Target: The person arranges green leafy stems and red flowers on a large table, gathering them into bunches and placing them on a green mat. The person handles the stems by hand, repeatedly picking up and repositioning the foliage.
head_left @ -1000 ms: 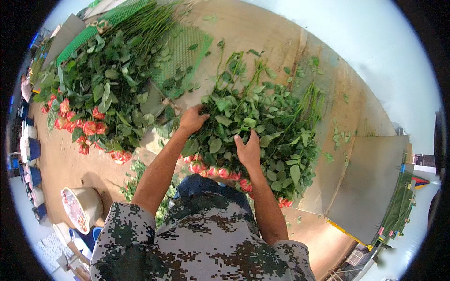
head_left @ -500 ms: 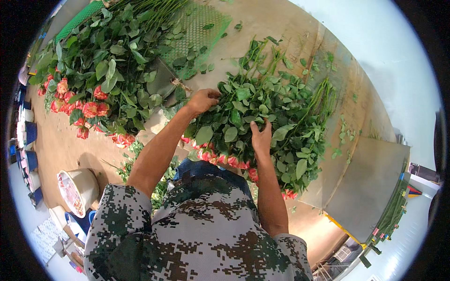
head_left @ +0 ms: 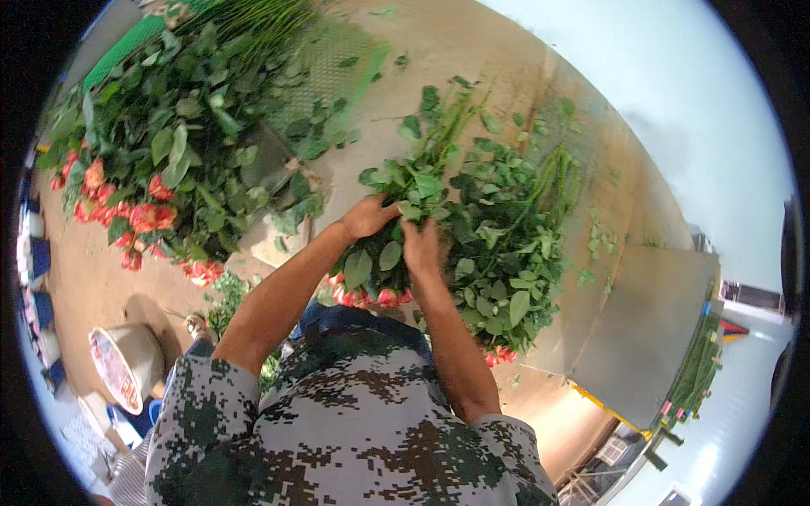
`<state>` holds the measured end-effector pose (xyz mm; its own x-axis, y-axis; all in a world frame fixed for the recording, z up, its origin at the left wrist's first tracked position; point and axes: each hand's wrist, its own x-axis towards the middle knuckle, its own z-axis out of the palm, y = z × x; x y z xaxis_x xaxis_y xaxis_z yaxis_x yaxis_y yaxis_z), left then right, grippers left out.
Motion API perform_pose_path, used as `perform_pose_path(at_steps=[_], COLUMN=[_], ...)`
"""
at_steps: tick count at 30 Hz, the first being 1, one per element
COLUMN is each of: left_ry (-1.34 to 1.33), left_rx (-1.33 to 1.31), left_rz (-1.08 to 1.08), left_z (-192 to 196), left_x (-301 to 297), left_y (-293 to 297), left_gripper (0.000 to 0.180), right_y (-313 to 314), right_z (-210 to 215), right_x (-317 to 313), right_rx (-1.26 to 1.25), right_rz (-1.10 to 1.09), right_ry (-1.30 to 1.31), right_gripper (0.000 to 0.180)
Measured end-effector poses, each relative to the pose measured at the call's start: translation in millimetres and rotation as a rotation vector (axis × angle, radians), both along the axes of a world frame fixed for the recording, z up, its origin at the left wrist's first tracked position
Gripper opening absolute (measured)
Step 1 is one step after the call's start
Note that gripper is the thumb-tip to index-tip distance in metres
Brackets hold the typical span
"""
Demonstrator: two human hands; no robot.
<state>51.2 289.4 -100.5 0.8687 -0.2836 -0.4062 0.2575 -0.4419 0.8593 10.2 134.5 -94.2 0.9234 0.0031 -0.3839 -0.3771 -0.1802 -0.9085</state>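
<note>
Both of my hands are closed round a leafy bunch of roses (head_left: 390, 255) at the table's front edge. My left hand (head_left: 367, 217) grips it from the left, and my right hand (head_left: 420, 249) presses in from the right with fingertips partly hidden by leaves. Its pink-red blooms point toward my body and its stems toward the far side. Beside it on the right lies a second bunch of roses (head_left: 515, 261), apart from my hands, with a few red blooms hanging low. A large heap of roses (head_left: 190, 126) with orange-red flowers covers the left side.
Green mesh (head_left: 342, 67) lies under the heap on the brown table (head_left: 498, 38). Loose leaves (head_left: 599, 240) are scattered at right. A grey panel (head_left: 645, 333) stands at the right end. On the floor at lower left is a pale bucket (head_left: 143, 354).
My right hand has moved left toward my left hand, and the two have closed on one bunch. That bunch has separated from the leafy stems on the right.
</note>
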Motion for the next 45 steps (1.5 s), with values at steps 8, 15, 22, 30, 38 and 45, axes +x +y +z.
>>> perform_pose_path(at_steps=[8,15,22,30,38,45], left_ry=[0.098,0.344,0.205,0.341,0.401,0.357], left_rx=[-0.475,-0.382,-0.487,-0.461,-0.538,-0.721], left_rz=[0.146,0.181,0.344,0.324,0.440,0.424], left_z=[38,62,90,87,61,36], left_x=[4,-20,-37,-36,-52,-52], left_y=[-9,25,38,76,104,106], left_gripper=[0.056,0.057,0.048,0.052,0.045,0.035], right_y=[8,-50,-228,-147,-136,-168], right_z=[25,145,52,57,59,47], right_x=[-21,-21,-17,4,12,3], right_rx=[0.004,-0.270,-0.924,-1.170,-1.241,-1.184], right_rz=[0.229,0.148,-0.278,-0.075,-0.070,-0.246], right_ry=[-0.137,-0.259,0.186,0.534,0.477,0.476], right_gripper=[0.062,0.065,0.118,0.127,0.125,0.125])
